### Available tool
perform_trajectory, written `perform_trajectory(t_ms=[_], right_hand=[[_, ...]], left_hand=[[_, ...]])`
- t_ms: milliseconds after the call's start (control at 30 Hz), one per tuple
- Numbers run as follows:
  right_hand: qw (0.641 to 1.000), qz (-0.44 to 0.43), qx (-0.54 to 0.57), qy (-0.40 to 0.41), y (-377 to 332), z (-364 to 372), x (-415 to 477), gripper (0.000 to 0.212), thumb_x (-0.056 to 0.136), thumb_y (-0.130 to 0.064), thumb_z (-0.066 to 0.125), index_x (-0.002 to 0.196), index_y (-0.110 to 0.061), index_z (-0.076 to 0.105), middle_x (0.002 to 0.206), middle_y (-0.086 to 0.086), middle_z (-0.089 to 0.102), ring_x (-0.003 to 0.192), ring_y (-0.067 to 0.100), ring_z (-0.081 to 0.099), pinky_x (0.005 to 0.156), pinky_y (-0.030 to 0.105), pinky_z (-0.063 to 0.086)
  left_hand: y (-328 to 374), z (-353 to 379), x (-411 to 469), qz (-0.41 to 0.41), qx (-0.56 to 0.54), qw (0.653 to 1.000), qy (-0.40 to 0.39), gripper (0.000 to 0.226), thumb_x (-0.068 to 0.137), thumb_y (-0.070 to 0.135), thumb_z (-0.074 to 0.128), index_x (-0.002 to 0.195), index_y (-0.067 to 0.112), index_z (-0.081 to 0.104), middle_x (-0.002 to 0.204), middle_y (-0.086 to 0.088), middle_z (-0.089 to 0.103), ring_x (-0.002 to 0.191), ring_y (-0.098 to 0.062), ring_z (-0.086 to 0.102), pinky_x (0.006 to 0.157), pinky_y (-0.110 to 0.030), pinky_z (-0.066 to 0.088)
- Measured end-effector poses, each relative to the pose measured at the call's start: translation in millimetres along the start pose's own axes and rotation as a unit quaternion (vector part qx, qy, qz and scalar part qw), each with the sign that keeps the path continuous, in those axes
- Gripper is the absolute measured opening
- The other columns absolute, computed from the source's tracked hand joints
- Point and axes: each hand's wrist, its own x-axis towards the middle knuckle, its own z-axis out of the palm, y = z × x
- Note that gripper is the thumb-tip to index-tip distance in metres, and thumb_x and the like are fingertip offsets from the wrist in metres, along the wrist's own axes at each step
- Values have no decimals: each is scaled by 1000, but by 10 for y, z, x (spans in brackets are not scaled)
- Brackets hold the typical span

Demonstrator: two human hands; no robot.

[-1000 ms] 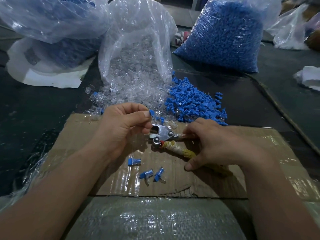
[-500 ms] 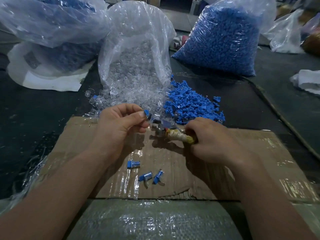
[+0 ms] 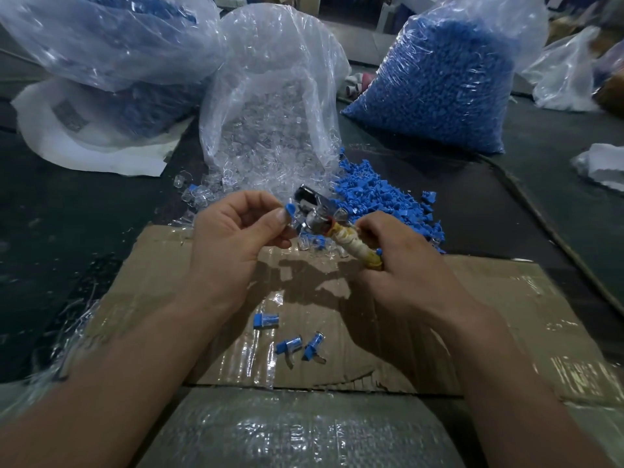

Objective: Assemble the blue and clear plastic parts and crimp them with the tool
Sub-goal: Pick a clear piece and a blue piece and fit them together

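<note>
My left hand (image 3: 236,238) pinches a small blue and clear plastic part (image 3: 291,212) between thumb and fingers, right beside the metal jaws of the crimping tool (image 3: 315,211). My right hand (image 3: 401,265) grips the tool's tape-wrapped handle (image 3: 354,246), holding it raised above the cardboard sheet (image 3: 506,315). Three assembled blue and clear pieces (image 3: 290,339) lie on the cardboard below my hands. A loose pile of blue parts (image 3: 381,194) and spilled clear parts (image 3: 209,194) sit just behind the cardboard.
An open bag of clear parts (image 3: 270,106) stands behind the hands. A full bag of blue parts (image 3: 439,82) stands at the back right, another bag (image 3: 101,38) at the back left. A woven plastic sack (image 3: 304,434) lies at the near edge.
Both hands have lifted off the cardboard. The right hand tilted the tool so its jaws point up and away, and the left hand keeps the part at the jaws.
</note>
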Motion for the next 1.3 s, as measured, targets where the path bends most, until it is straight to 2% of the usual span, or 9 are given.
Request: perform_trajectory(t_ms=[100,167,333,500,600,733,900,1100,1300], right_hand=[[1000,-1,2,-5,3,2,1,25,82,-24,60,98,-26,41,89,-9,44,78,6,40,63,17,31],[1000,2,6,-9,-6,9,3,25,81,-23,60,98,-26,42,88,-11,43,77,5,40,63,20,32],[1000,-3,18,-16,-13,0,1,25,77,-18,60,95,-26,43,83,-15,42,76,0,40,62,18,29],[1000,-2,22,-3,-31,-4,-9,27,76,-15,61,100,-25,51,88,-7,51,77,8,43,64,18,33],[1000,-2,28,9,-63,2,-8,25,75,-13,61,96,-24,54,83,-7,53,76,12,46,63,27,36],[999,4,46,8,-82,3,-10,20,74,-13,61,91,-23,55,73,-12,51,72,13,48,64,30,40],[999,8,44,2,-84,5,-6,25,73,-12,64,83,-29,48,70,-15,48,68,4,45,57,25,31],[999,17,44,-6,-97,1,4,22,74,-11,62,85,-27,51,72,-13,50,71,9,48,63,30,40],[999,1,31,12,-91,17,-11,23,72,-10,63,79,-26,48,66,-14,45,64,4,43,56,25,30]], left_hand=[[10,18,-7,3,7,1000,-3,11,76,2,62,76,13,62,62,3,68,57,-6,63,56,-15,51],[21,24,-14,2,8,1000,-9,7,71,10,62,77,13,61,63,4,68,58,-5,63,56,-15,51],[35,42,-18,5,3,1000,-10,9,68,14,61,77,13,60,63,4,68,57,-5,63,56,-15,51],[46,56,-46,20,15,1000,-18,9,69,14,61,77,13,60,64,4,68,58,-5,63,57,-15,51],[49,49,-54,33,28,999,-13,9,73,5,63,77,13,60,63,6,67,56,-5,62,57,-14,50],[34,47,-55,50,63,997,0,22,79,-8,60,76,13,60,61,8,67,54,-4,61,55,-13,49],[30,49,-59,57,76,995,1,24,79,-9,61,75,15,60,62,8,67,54,-4,61,55,-13,50],[20,36,-60,59,83,995,7,26,79,-8,61,75,17,60,63,9,67,54,-3,62,55,-13,50],[32,29,-69,60,85,995,10,24,80,-7,61,75,17,61,63,9,67,55,-3,62,56,-12,49]])
